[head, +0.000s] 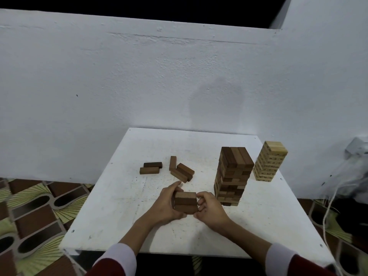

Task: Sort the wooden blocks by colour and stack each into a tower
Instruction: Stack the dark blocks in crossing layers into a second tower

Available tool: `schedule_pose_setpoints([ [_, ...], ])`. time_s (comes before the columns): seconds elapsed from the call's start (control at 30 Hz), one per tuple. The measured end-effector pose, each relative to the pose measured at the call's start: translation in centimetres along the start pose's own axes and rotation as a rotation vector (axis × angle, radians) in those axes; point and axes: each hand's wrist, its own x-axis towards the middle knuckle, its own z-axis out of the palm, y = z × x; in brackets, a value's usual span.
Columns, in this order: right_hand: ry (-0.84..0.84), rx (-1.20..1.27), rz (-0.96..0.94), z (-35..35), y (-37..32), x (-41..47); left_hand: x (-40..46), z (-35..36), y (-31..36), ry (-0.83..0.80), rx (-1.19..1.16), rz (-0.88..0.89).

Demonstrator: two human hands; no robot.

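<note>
Well along. Pale tower (270, 160) stands at desk (111, 216) right edge, brown tower (233, 175) beside it. Left hand (166, 204) and right hand (211, 209) grip clamped on three-block set (185, 202) mid-desk; five loose blocks (171, 169) left behind it.

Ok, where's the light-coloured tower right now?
In the head view, the light wood tower stands at the table's far right edge, just right of the taller brown tower, apart from both hands.
</note>
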Motion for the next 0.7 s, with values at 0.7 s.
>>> schedule_pose_setpoints([
  [0.7,0.033,0.098,-0.033,0.18,0.64,-0.4,-0.07,0.14,-0.31,0.0,-0.017,-0.02],
])
